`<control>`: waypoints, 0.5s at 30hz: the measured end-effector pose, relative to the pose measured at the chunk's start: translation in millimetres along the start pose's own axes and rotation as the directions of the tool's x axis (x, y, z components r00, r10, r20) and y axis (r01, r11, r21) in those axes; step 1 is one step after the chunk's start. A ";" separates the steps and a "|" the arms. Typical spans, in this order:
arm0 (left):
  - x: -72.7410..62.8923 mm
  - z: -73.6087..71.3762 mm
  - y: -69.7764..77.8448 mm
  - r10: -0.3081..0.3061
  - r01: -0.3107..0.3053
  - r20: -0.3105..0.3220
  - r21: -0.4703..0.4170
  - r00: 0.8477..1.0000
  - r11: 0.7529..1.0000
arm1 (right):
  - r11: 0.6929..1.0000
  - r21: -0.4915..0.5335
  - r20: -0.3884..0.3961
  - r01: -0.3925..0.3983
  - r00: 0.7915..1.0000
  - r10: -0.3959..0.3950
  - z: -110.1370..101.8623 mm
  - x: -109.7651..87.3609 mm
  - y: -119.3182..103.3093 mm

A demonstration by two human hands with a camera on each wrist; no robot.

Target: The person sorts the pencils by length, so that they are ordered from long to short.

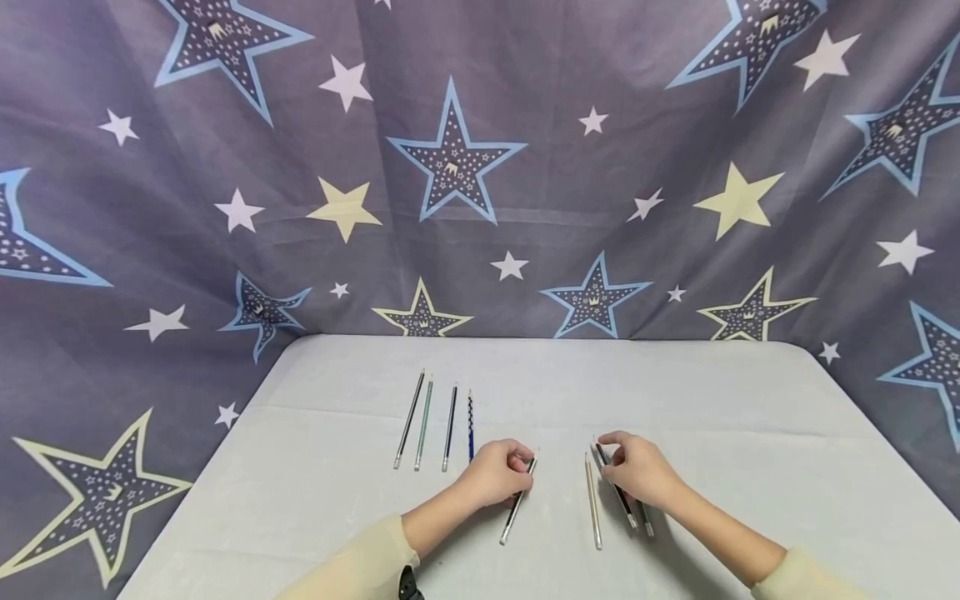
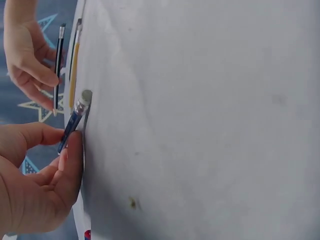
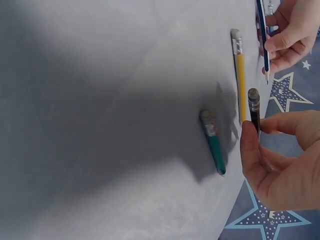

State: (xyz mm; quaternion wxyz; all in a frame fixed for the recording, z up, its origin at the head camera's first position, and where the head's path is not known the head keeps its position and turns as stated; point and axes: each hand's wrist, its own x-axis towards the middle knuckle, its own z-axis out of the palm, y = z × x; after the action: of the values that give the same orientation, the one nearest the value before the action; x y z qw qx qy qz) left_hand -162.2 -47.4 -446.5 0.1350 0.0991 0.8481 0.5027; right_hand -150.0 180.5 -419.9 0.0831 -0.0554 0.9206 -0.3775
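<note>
My left hand (image 1: 495, 473) pinches a dark blue pencil (image 1: 517, 510) between thumb and fingers, its eraser end toward me. In the left wrist view that pencil (image 2: 73, 122) is tilted, with its metal band and eraser facing the camera. My right hand (image 1: 639, 471) pinches a black pencil (image 1: 625, 502) the same way, eraser end toward me. Between the hands a yellow pencil (image 1: 592, 504) lies on the table. A green pencil (image 3: 214, 145) lies beside the black one, partly hidden by the right hand in the head view.
Left of the left hand, a spaced row lies on the white-covered table (image 1: 720, 392): a black pencil (image 1: 408, 421), a green pencil (image 1: 424, 422), a dark blue pencil (image 1: 450, 427) and a blue patterned pencil (image 1: 471, 425). A star-printed curtain (image 1: 525, 183) hangs behind.
</note>
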 end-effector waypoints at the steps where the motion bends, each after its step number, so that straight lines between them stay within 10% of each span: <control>1: 0.2 -1.3 -0.4 -0.010 0.010 -0.001 -0.021 1.000 1.000 | 1.000 0.014 0.005 -0.006 1.000 0.006 -1.1 0.6 -1.1; 15: 4.8 -8.1 2.7 -0.102 0.076 -0.062 -0.325 0.993 0.943 | 0.926 0.359 0.112 -0.119 0.990 0.084 4.4 6.1 -2.7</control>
State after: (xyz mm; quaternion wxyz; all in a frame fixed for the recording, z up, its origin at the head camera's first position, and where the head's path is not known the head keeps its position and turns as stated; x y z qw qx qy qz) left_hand -169.2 -51.4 -441.0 0.1389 0.0177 0.7629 0.6312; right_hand -155.1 174.5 -421.7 0.1548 -0.0089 0.8312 -0.5339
